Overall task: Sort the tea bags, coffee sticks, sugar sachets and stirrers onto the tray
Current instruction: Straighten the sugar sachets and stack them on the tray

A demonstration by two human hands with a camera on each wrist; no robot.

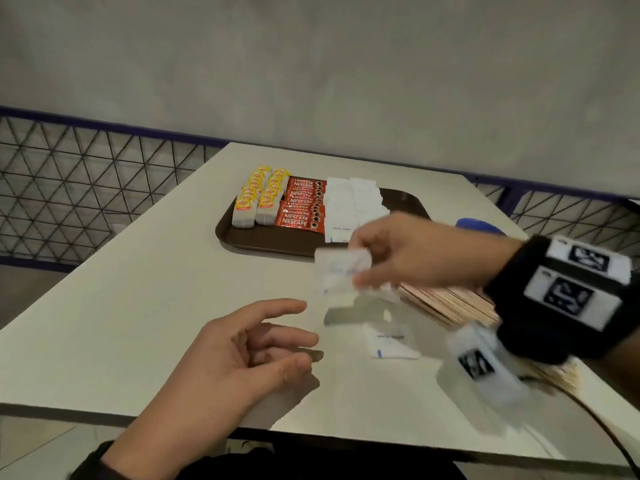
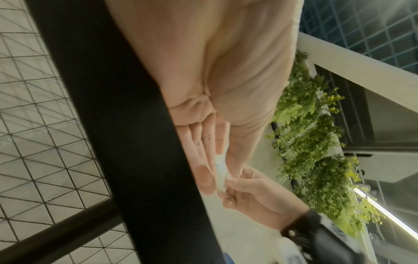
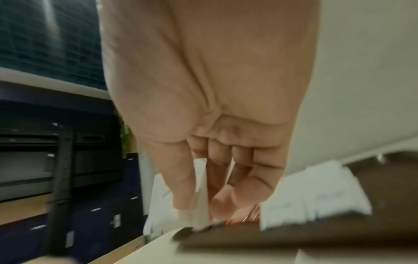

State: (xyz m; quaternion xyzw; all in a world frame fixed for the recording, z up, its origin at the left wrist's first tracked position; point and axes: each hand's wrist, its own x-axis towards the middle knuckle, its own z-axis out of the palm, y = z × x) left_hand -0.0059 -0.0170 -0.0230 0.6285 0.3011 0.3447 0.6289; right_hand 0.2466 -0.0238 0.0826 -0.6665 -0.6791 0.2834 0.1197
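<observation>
A brown tray (image 1: 242,237) holds two rows of yellow tea bags (image 1: 258,199), a row of red coffee sticks (image 1: 301,207) and white sugar sachets (image 1: 349,206). Above the table in front of the tray, my right hand (image 1: 356,265) pinches a few blurred white sugar sachets (image 1: 341,268) between thumb and fingers; the right wrist view shows the same pinch (image 3: 201,200). Just below them my left hand (image 1: 304,337) is palm-up with loose fingers and holds nothing. One more sugar sachet (image 1: 391,344) lies on the table. Wooden stirrers (image 1: 450,303) are stacked under my right wrist.
The white table (image 1: 138,306) ends at a near edge close to my body. A blue object (image 1: 479,226) sits right of the tray. A wire-mesh fence (image 1: 69,188) runs behind the table. Green plants (image 2: 316,142) show in the left wrist view.
</observation>
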